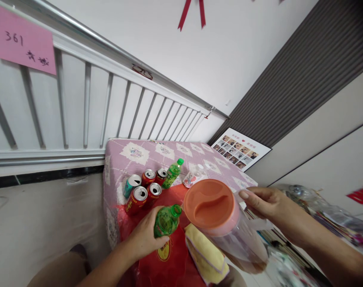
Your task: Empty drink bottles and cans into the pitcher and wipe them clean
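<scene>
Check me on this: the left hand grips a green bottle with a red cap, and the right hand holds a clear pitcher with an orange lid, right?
Not quite. The head view shows the cap of the green bottle is green, not red. The rest stands: the left hand grips it, and the right hand holds the clear pitcher with the orange lid.

Blurred clutter (324, 215) right of the pitcher (211, 205)
</scene>
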Tool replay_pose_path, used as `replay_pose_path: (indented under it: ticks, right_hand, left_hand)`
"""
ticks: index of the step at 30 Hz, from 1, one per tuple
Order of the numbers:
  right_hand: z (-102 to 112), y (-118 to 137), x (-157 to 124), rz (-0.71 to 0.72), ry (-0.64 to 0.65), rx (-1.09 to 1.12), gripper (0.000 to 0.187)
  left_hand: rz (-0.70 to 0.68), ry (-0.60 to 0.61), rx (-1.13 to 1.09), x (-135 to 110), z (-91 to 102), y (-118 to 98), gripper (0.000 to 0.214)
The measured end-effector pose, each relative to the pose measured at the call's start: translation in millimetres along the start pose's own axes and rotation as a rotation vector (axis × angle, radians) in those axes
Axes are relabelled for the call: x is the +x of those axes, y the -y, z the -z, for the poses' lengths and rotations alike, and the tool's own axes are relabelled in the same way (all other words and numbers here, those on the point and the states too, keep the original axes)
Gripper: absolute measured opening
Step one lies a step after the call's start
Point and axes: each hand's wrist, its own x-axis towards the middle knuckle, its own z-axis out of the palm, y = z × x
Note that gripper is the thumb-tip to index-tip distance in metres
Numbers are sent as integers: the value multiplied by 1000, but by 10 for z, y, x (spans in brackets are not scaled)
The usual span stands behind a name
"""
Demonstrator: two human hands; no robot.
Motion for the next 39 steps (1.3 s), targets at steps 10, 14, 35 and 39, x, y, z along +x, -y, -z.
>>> replay_pose_path:
  ticks: [10, 14, 35, 39]
  right_hand:
    - [-14, 22, -8, 25, -14, 36, 56]
    - [-12, 3, 0, 21, -13, 35, 56]
    - [6, -31, 34, 16, 13, 12, 57]
    - [-2, -45, 47, 19, 15, 23, 56]
  left_hand:
    - [-1, 2, 8, -11, -8, 33, 74]
    - [7, 14, 13, -15, -1, 15, 73]
    - [26, 20, 16, -2, -3, -16, 74]
    - [24, 17, 16, 2, -2, -5, 73]
